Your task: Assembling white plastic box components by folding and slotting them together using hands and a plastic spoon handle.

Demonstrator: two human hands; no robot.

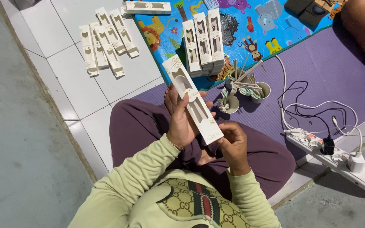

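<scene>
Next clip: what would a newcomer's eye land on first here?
The long white box at centre, held slantwise by the left hand around its middle and the right hand at its near end. Behind it lies a bright animal mat with a stack of boxes, more boxes on the white tiles at left, and a power strip at right.

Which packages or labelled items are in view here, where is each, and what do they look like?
Slim cream box: held by left hand and right hand, windowed cutouts.
Loose cream boxes: scattered on white tiles, upper left.
Stacked cream boxes: on the colourful animal mat.
Single cream box: lying crosswise, top edge.
</scene>
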